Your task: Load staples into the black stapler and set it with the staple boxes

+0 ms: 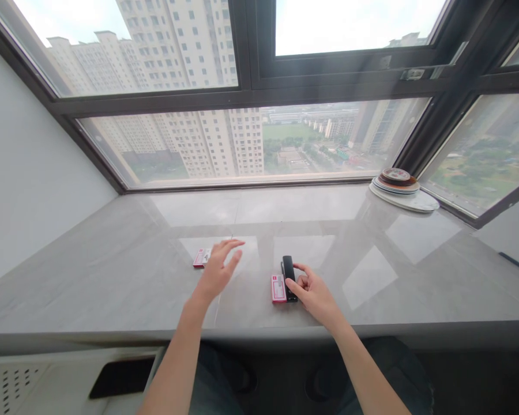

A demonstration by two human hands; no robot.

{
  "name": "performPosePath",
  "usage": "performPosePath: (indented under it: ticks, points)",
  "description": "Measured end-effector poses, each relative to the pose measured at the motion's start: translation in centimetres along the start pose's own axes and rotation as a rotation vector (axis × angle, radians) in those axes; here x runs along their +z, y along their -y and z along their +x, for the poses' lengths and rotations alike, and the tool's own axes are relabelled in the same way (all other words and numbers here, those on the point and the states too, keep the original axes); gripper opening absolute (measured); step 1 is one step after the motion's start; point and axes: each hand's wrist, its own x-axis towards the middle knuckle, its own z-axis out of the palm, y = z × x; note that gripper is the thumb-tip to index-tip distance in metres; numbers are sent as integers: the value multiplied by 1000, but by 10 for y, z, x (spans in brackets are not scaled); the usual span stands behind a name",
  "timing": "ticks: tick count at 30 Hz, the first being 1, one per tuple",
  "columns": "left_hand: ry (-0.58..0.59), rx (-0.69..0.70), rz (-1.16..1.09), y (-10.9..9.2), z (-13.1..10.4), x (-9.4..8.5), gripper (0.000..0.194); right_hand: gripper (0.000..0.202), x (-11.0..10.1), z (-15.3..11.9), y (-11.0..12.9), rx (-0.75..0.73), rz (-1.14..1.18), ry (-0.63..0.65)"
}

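Note:
A black stapler (288, 271) lies on the grey stone sill, in the grasp of my right hand (312, 292), thumb on its near left side and fingers along the right. Touching or very close to the stapler's left side is a small red-and-white box (278, 289), probably of staples. My left hand (217, 270) hovers above the sill, fingers stretched forward and thumb apart, holding nothing. Just behind and left of it sits another red-and-white box (200, 257), its right part covered by the hand.
A stack of plates and lids (404, 199) stands in the far right corner by the window. Dark window frames (251, 102) border the sill (125, 276) at the back, a white wall at left. Below the front edge, a black phone-like slab (121, 377) lies on a white surface.

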Motion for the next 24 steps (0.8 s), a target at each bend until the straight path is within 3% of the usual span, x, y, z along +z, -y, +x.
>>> performPosePath:
  ticks: [2, 4, 6, 9, 12, 15, 17, 20, 24]
  points:
    - [-100, -166, 112, 40, 11, -30, 44, 66, 1, -1, 2, 8, -2, -7]
    - [-73, -282, 167, 77, 13, -52, 46, 68, 1, -1, 4, 18, -9, -11]
    - [-41, -326, 177, 103, 3, -63, 45, 70, 1, -1, 6, 30, -16, -16]
    - [11, -321, 188, 121, -27, -66, 50, 71, 2, -1, 9, 51, -16, -14]
    - [97, -274, 236, 124, -64, -68, 64, 70, 3, -1, 8, 64, -8, -18]
    - [149, -261, 279, 115, -90, -71, 68, 70, 3, 0, 4, 79, 7, -2]
    - [143, -260, 290, 97, -97, -68, 62, 69, 3, 1, 0, 84, 18, 22]
    - [153, -202, 188, 51, -89, -49, 53, 68, 3, 3, -5, 74, 28, 39]
    - [203, -73, -44, -21, -60, -1, 53, 66, 2, 2, -8, 44, 28, 40]
